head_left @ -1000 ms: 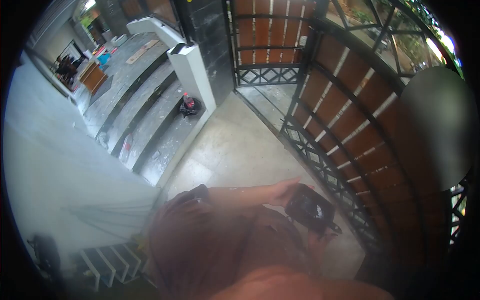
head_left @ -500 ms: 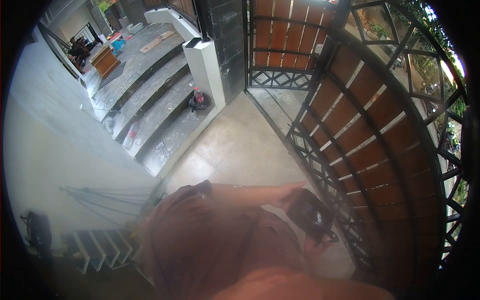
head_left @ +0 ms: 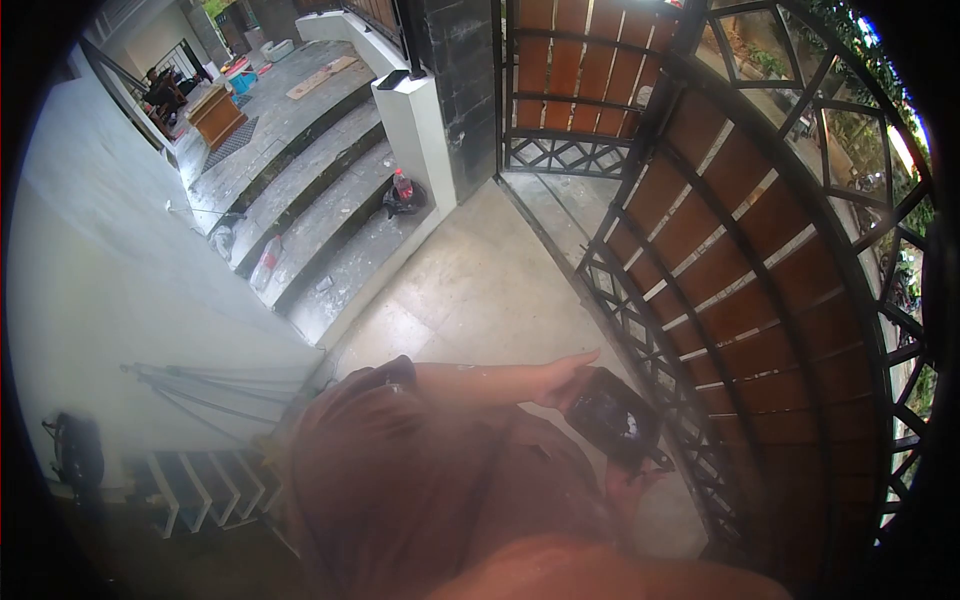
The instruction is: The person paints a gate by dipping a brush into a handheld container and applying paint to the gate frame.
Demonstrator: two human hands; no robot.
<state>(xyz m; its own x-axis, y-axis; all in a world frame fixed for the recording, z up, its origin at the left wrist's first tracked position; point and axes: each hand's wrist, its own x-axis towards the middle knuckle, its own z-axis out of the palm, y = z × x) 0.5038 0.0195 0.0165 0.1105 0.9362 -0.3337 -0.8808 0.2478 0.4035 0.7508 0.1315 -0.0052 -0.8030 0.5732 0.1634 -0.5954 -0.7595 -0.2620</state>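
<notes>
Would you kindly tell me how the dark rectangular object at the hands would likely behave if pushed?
The dark rectangular object is probably stiff: its outline looks fairly straight, with no visible sag between the left hand and right hand. Its pale patch, perhaps glare, suggests the face might be slippery. Given its angular corners, it seems unlikely to roll.

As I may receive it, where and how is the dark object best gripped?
Grip the dark object probably by its edge facing the gate, coming from that side: it looks straight and uncovered; the left hand is at the left end, the right hand at the lower corner.
</notes>
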